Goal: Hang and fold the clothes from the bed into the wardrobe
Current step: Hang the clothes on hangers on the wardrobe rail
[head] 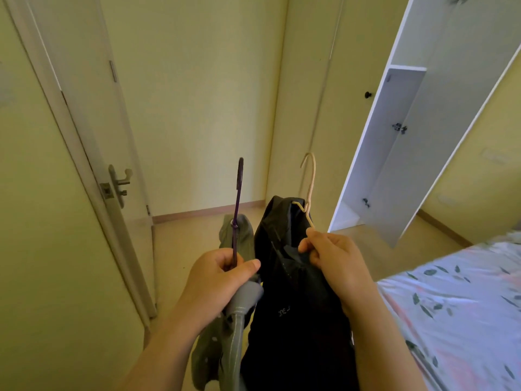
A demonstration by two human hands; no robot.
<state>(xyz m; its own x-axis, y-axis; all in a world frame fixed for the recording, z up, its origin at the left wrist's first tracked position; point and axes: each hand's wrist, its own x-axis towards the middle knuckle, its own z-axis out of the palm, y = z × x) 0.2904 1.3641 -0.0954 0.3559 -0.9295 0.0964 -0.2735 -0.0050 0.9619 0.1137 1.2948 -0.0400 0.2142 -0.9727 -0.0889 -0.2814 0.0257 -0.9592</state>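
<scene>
- A black garment (296, 306) hangs on a cream hanger (310, 182), held up in front of the person, left of the bed.
- The right hand (335, 258) pinches that hanger just below its hook, fingers curled round the wire.
- Just beside it, a grey-green garment (208, 356) hangs on a purple hanger (238, 190), whose neck the left hand (217, 280) grips.
- The white wardrobe (439, 94) stands open, ahead on the right.
- The bed (456, 300) with a leaf-print sheet lies lower right; a room door (93, 108) is at left.

Left hand (217, 273), right hand (335, 255) bare; forearms uncovered down to frame edge; left thumbnail short.
</scene>
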